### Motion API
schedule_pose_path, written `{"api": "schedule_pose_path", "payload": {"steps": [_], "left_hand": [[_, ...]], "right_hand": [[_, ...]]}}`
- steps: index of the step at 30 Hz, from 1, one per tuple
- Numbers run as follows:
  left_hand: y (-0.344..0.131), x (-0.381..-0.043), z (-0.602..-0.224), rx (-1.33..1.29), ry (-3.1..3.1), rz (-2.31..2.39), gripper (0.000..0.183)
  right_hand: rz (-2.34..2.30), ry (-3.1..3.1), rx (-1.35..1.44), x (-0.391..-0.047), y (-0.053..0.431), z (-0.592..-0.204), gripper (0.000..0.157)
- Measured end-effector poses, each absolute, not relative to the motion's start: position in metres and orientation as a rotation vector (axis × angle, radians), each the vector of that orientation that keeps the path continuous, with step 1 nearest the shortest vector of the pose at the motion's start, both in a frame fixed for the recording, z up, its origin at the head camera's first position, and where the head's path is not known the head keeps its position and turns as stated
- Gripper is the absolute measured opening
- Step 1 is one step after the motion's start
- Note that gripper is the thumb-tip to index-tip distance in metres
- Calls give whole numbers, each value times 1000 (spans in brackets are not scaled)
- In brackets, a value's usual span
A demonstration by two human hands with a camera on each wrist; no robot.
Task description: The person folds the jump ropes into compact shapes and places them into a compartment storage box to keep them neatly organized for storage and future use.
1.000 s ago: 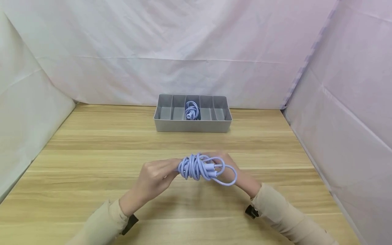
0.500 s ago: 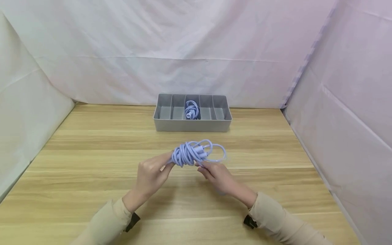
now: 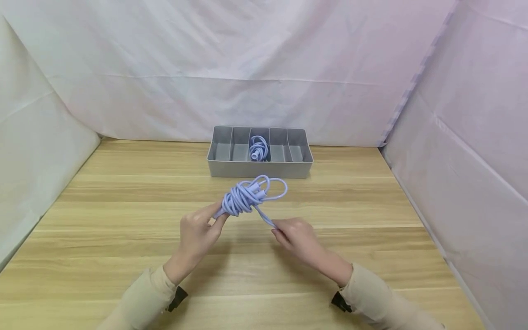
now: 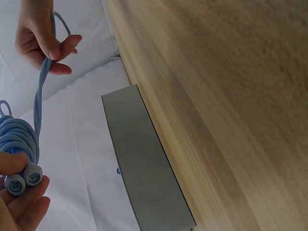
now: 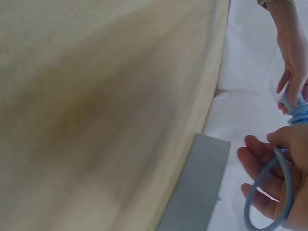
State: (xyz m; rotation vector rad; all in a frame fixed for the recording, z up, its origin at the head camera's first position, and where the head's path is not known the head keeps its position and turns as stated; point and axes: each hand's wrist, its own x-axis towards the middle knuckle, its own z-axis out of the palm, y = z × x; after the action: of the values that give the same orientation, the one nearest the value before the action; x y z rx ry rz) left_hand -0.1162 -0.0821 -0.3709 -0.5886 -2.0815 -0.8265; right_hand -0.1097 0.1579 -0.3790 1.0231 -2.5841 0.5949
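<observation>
In the head view, a light blue jump rope (image 3: 240,198) is bundled, its cord wound round two handles lying side by side. My left hand (image 3: 197,233) grips the near ends of the handles between thumb and fingers. In the left wrist view, the round handle ends (image 4: 32,176) show at its fingertips. To the right, my right hand (image 3: 299,240) pinches a doubled length of cord pulled away from the bundle. A loop of this cord (image 5: 288,185) hangs by its palm in the right wrist view. Two loose loops stick out beyond the bundle's far end.
A grey box (image 3: 261,170) with several compartments stands at the back of the wooden table (image 3: 136,206). Its middle compartment holds another coiled light blue rope (image 3: 258,149). White cloth (image 3: 165,68) walls the table at the back and sides.
The left hand has carried the bundle up and left. The right hand came from behind the bundle, took the cord and drew a doubled strand out toward the lower right.
</observation>
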Motion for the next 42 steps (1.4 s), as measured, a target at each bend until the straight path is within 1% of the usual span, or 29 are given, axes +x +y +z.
{"api": "schedule_pose_path", "payload": {"steps": [2, 3, 6, 7, 9, 12, 15, 18, 20, 21, 23, 26, 29, 31, 34, 39, 42], "left_hand": [[-82, -116, -371, -578, -2085, -819, 28], [-82, -115, -371, -572, -2086, -818, 28], [-82, -115, -371, -546, -2088, -816, 28], [-83, -115, -371, -538, -2092, -813, 29], [-84, -115, -371, -525, -2106, -804, 29], [-86, -115, -372, -521, -2139, -788, 30], [-87, -115, -373, -497, -2166, -773, 29], [-90, -116, -375, -477, -2181, -779, 27], [-91, -117, -377, -484, -2177, -805, 28], [-91, -117, -378, -499, -2172, -821, 28], [-89, -117, -378, -541, -2167, -849, 29], [-83, -117, -377, -617, -2160, -877, 31], [-77, -114, -375, -683, -2151, -885, 31], [-74, -112, -374, -713, -2137, -895, 31], [-72, -110, -371, -730, -2121, -899, 31], [-72, -107, -367, -724, -2103, -909, 31], [-72, -106, -366, -716, -2097, -915, 31]], "right_hand": [[523, -2576, 1024, -108, 160, -374, 6], [489, -2572, 1025, -107, 160, -372, 11], [426, -2536, 1046, -104, 164, -365, 35], [419, -2520, 1060, -103, 164, -363, 41], [441, -2498, 1095, -100, 165, -360, 46], [521, -2488, 1160, -97, 166, -355, 43], [647, -2534, 1209, -93, 169, -351, 36], [980, -2676, 1255, -91, 171, -349, 27], [1252, -2777, 1213, -93, 169, -350, 24], [1384, -2805, 1159, -96, 167, -351, 23], [1507, -2802, 1004, -105, 161, -355, 24], [1507, -2676, 788, -124, 150, -362, 38], [1528, -2561, 747, -141, 141, -368, 47], [1574, -2558, 775, -147, 136, -371, 50], [1653, -2586, 787, -148, 129, -373, 47], [1742, -2624, 712, -142, 123, -373, 35], [1896, -2620, 642, -140, 119, -373, 35]]}}
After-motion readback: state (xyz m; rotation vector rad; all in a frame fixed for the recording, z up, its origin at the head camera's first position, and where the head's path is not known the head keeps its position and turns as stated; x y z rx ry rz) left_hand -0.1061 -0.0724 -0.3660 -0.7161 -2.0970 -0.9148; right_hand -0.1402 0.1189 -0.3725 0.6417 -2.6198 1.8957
